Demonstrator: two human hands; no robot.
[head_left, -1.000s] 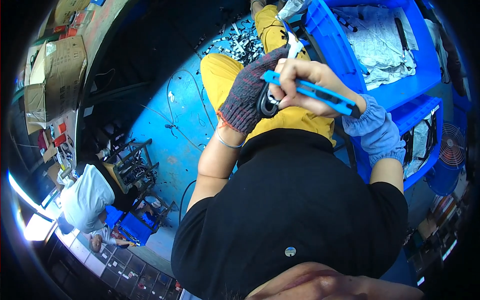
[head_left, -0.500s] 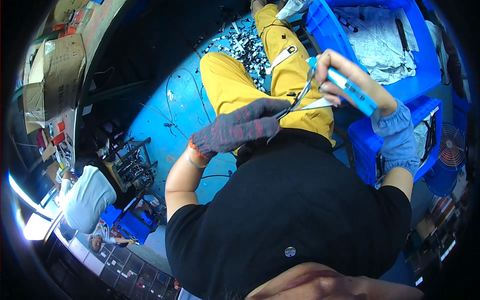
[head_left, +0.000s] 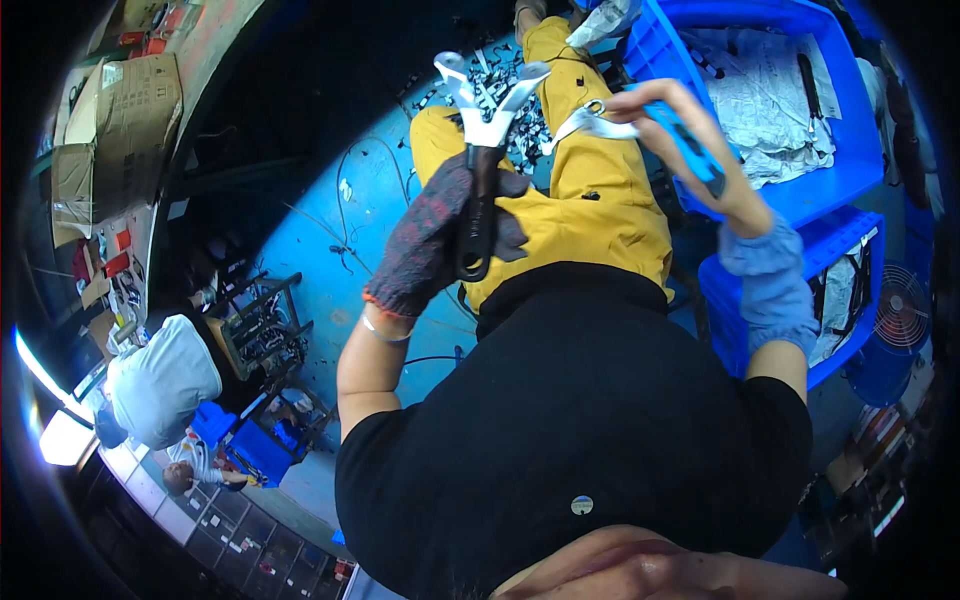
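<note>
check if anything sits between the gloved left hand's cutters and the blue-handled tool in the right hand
Nothing visible does. The left hand holds the black-handled cutters up, the right hand holds the blue-handled tool beside them, and only open air over the yellow trousers separates the two.

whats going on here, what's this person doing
A person in yellow trousers sits over a blue floor. The gloved left hand grips black-handled pliers with their pale jaws spread open, pointing up. The bare right hand holds a blue-handled tool beside them. Blue bins stand at the right, small parts litter the floor.
</note>
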